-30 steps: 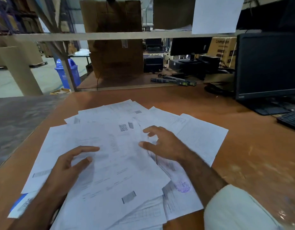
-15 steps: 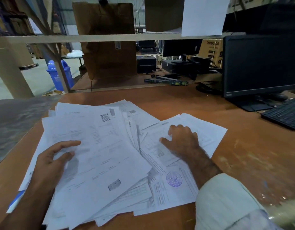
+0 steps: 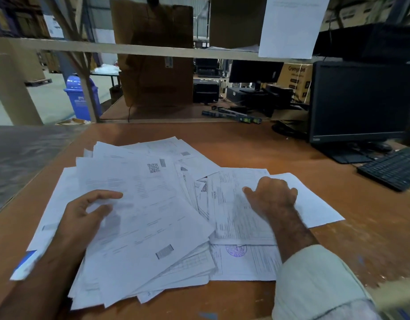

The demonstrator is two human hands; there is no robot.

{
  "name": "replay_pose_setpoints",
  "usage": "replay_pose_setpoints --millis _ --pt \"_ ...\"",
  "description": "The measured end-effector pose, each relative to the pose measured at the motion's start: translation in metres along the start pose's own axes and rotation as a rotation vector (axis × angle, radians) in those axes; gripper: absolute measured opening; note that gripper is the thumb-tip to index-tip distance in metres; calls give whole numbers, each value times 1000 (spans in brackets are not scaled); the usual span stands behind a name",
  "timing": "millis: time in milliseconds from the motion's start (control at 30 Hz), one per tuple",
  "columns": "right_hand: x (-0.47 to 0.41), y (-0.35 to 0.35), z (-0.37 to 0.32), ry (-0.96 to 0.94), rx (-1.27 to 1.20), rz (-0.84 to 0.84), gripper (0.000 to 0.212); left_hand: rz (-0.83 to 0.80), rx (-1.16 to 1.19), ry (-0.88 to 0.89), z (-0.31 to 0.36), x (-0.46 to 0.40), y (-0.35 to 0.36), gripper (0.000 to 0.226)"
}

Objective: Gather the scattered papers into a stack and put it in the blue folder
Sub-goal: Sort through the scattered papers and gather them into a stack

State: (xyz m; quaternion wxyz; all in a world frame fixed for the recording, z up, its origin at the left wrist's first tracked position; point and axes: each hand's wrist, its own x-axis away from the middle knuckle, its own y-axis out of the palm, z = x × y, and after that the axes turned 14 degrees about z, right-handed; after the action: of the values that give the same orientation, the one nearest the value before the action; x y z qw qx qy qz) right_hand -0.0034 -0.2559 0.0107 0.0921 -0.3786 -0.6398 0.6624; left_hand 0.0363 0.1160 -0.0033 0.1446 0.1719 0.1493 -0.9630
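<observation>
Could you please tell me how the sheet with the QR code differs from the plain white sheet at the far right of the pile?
The white printed sheet with the QR code lies on top of the pile under the left hand; the plain white sheet lies at the pile's edge, partly under other papers. The first shows printed lines and a barcode; the second looks blank. Both lie flat on the brown wooden desk.

Warehouse office: monitor (image 3: 358, 100), keyboard (image 3: 393, 168), cardboard boxes (image 3: 295, 79), shelving (image 3: 130, 48).
</observation>
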Motion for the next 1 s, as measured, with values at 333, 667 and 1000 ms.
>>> replay_pose_setpoints --millis 333,667,1000 --pt "-2 -6 26 115 -140 -105 86 -80 -6 6 -10 0 0 31" --pt "-12 -53 34 -29 -648 -337 63 -126 4 15 -11 -1 4 34" --pt "10 -116 47 -354 -1062 -325 88 -131 20 68 -26 -7 8 58"
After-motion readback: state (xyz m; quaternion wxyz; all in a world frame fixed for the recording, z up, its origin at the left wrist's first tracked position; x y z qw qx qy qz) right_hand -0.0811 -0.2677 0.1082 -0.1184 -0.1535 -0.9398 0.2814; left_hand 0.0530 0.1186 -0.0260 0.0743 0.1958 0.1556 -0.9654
